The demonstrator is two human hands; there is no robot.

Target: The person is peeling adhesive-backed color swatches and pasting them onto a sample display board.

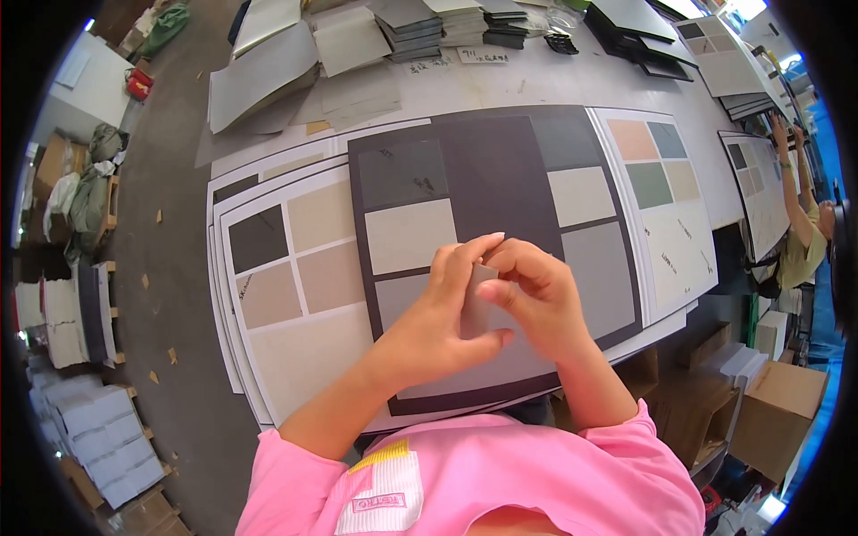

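Both hands meet over the dark sample board (498,170), which carries beige and grey swatches. A small greyish sheet (476,313), perhaps a swatch, stands tilted between them. My left hand (444,317) curls round its left side, fingers at the back and thumb stretched along the lower edge. My right hand (536,290) is closed, its bent fingers and thumb on the upper part of the sheet. Part of the sheet is hidden by the fingers. A white board (304,277) with black, beige and tan swatches lies on the left, partly under the dark one.
Stacks of grey sheets (344,40) line the table's far side. A white board with coloured swatches (657,170) lies right. A co-worker's arms (795,188) are over another board at far right. Cardboard boxes (773,415) stand lower right, wrapped stacks (103,438) lower left.
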